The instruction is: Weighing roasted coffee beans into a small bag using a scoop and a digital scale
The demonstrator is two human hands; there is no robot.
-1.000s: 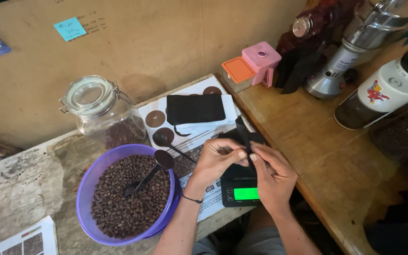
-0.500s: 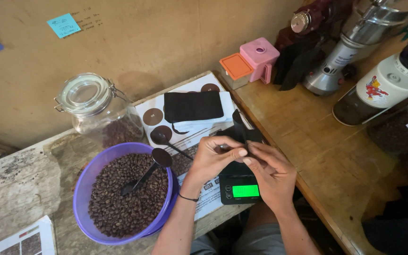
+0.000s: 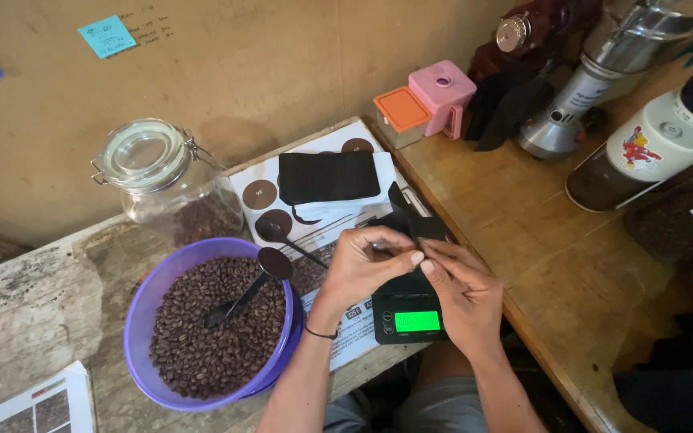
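My left hand (image 3: 366, 265) and my right hand (image 3: 460, 287) both pinch a small black pouch (image 3: 411, 223) at its top edge, just above a black digital scale (image 3: 408, 317) with a lit green display. The pouch stands over the scale; its base is hidden behind my fingers. To the left sits a purple bowl (image 3: 142, 309) full of coffee beans, with a black scoop (image 3: 250, 282) resting in it. A second black spoon (image 3: 282, 236) lies on the printed sheet (image 3: 262, 180).
A clamp-lid glass jar (image 3: 162, 180) with some beans stands behind the bowl. A stack of black pouches (image 3: 326, 176) lies on the sheet. Orange (image 3: 399, 112) and pink (image 3: 443, 95) boxes, grinders (image 3: 595, 80) and a white canister (image 3: 651, 148) line the wooden counter at right.
My fingers have shifted along the pouch's top edge, closer together. The view moved slightly. Bowl, scoop and scale have not moved.
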